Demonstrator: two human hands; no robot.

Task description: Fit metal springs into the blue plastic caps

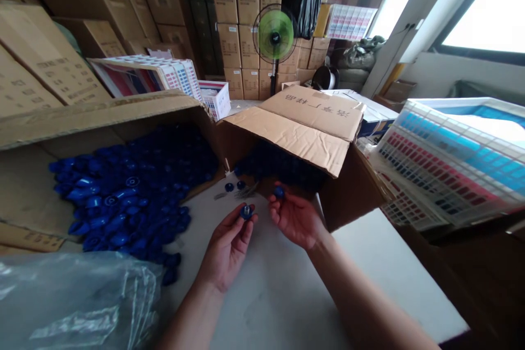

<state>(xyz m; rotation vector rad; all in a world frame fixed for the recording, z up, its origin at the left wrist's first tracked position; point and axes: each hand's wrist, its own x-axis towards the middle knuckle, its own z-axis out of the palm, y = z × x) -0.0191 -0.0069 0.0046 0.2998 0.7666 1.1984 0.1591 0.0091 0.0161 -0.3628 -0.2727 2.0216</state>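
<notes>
At the far left, a clear bag (82, 301) lies before an open box (164, 104), whose pile (131, 186) of glossy blue parts spills onto the table (369, 262). These look like moulded plastic: probably light and stiff, a little slippery, unlikely to break.

The left hand (227, 246), palm up, has thumb and fingertips closed around the rim of a blue disc (246, 213), a pale post standing up from its middle. The rim seems the sound place to grip, leaving the post free.

Just beyond, two blue pieces (235, 186) sit on the table beside thin metal bits (246, 192), which would likely need a fine pinch.

The right hand (297, 221) pinches a small blue cap (279, 192) between thumb and fingers, the other fingers loosely curled; its sides probably give the best hold.

As for writing, the left carton (61, 76) bears dark print too blurred to read. The rear cartons (238, 5) carry small white labels, also illegible. The fan (274, 33) shows a hub mark too small to make out. The right box (314, 109) has upside-down Chinese characters, apparently ending in 样品, "sample".
</notes>
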